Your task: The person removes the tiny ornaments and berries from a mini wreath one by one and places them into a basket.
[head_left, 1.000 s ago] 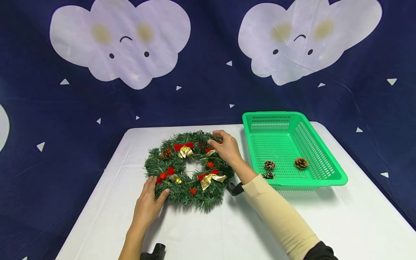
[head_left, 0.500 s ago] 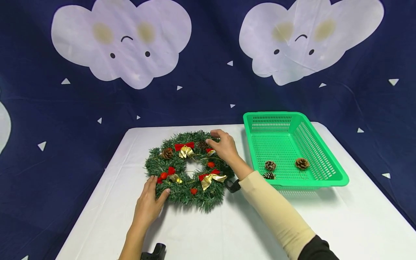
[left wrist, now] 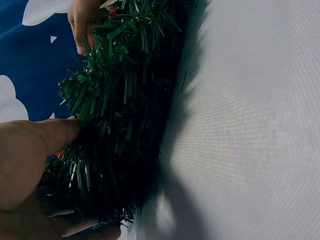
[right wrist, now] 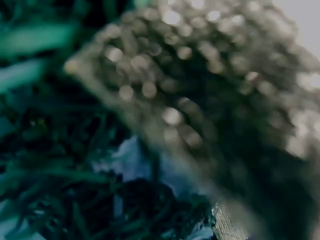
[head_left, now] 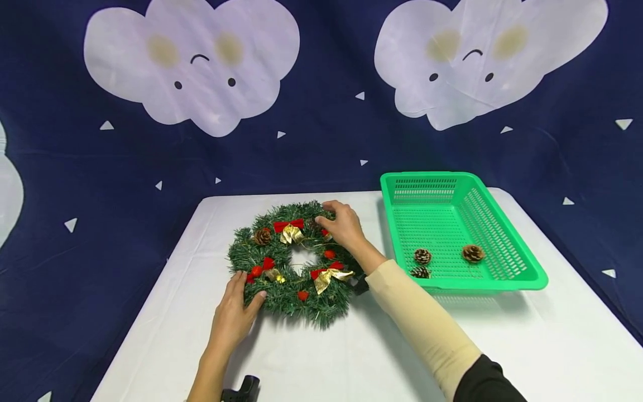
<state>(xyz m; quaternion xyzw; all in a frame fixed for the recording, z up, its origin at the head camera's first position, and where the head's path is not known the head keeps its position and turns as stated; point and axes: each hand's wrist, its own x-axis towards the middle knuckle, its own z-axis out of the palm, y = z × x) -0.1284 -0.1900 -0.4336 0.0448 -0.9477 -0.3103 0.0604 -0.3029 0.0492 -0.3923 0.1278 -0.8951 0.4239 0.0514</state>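
A green tinsel wreath [head_left: 286,304] with red and gold bows and red berries lies on the table. My left hand [head_left: 233,312] holds its near-left edge, the thumb [left wrist: 57,134] on one side in the left wrist view and the fingers lower round it. At the far right of the wreath my right hand [head_left: 346,223] has thumb and fingers bent about a dark pine cone [head_left: 312,225], partly hidden by the fingertips. Another pine cone [head_left: 262,236] sits on the upper left. A gold glittery ribbon [right wrist: 190,75] blurs across the right wrist view.
A green plastic basket [head_left: 517,245] stands to the right with three pine cones [head_left: 473,253] inside. White cloth covers the table [head_left: 301,368]. Behind hangs a dark blue curtain [head_left: 321,151] with clouds. Black wrist devices [head_left: 243,388] sit on both wrists.
The right hand has edged a little left over the wreath, and the pine cone at its fingertips appears to shift with it. The left hand keeps its place on the edge. The head view has turned slightly left.
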